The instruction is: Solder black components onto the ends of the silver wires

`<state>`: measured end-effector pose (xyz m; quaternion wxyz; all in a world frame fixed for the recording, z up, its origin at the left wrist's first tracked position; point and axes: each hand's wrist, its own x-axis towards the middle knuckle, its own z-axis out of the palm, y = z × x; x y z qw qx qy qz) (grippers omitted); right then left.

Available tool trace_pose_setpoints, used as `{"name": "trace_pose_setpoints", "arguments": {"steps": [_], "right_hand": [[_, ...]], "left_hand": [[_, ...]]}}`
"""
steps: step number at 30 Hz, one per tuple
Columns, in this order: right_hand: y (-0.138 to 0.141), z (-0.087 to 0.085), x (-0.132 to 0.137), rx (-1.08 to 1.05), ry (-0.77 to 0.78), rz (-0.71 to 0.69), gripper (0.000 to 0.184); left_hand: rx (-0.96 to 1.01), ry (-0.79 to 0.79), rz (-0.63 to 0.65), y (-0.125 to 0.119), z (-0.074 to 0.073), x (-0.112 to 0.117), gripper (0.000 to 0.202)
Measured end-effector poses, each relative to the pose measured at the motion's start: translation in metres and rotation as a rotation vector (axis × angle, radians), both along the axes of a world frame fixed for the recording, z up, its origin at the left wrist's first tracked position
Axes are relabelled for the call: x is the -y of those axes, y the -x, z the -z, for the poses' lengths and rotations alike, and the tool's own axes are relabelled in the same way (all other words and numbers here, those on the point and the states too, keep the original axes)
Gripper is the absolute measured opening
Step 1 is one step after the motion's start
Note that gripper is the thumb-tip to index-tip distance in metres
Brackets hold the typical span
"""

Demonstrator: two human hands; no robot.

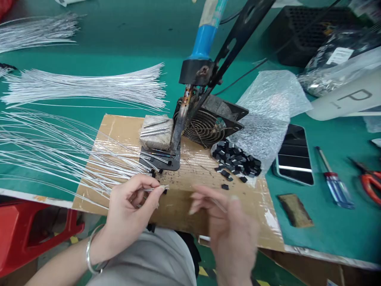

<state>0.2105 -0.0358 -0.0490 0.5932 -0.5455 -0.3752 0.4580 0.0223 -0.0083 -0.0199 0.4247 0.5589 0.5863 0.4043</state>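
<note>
My left hand [132,212] is closed in a pinch around the end of a thin white wire. The wire's tip just shows past the thumb, with a small black piece beside the fingertips. To the right of it, my right hand [230,226] is smeared by motion; its fingers are bent around what looks like a thin grey rod [218,205]. Many white wires [119,169] fan in from the left, several with black ends near a dark plate [174,162]. A soldering iron [178,131] points down at that plate from its stand.
Cardboard [184,210] covers the front of the green table. Behind the plate are a grey block [156,139] with metal rods and a black fan [208,123]. Small black pieces [238,159] spill from bubble wrap [262,107]. Rightward lie a phone [294,155], screwdriver [337,184] and pliers [369,178].
</note>
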Motion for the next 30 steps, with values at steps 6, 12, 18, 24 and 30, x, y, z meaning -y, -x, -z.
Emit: {"name": "trace_pose_setpoints", "arguments": {"steps": [6, 12, 18, 24, 30], "right_hand": [[-0.074, 0.014, -0.014, 1.279, -0.293, 0.078, 0.013], [-0.081, 0.024, -0.021, 1.396, -0.377, 0.063, 0.010], [-0.064, 0.016, -0.018, 1.251, -0.217, 0.183, 0.018], [-0.013, -0.013, -0.017, 0.546, -0.029, 0.216, 0.005], [0.024, -0.021, -0.031, 0.043, 0.129, 0.034, 0.002]], "left_hand": [[0.017, 0.029, -0.007, 0.003, -0.008, -0.009, 0.008], [0.023, 0.050, 0.007, 0.003, -0.013, -0.012, 0.010], [0.004, 0.059, 0.019, 0.004, -0.016, -0.014, 0.011], [-0.048, 0.067, 0.000, 0.003, -0.016, -0.020, 0.011], [-0.125, 0.119, 0.037, 0.007, -0.017, -0.023, 0.015]]}}
